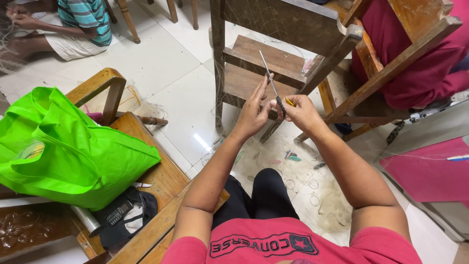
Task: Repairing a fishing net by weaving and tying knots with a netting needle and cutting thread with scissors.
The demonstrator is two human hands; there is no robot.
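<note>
Right hand (302,111): pinches needle (271,84), best kept steady.
Left hand (254,113): fingers half-open, should hold net (312,190) taut.

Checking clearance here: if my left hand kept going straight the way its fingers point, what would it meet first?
Most likely the wooden chair ahead: the left hand points up and away toward its seat slats. Depth is unclear from this one view.

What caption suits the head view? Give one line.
Both hands, left hand and right hand, work a thin needle tool beside fine netting.

Green bag (73,146) on wooden bench (161,181) — phone (118,213) on black pouch (128,218) beside.
</note>
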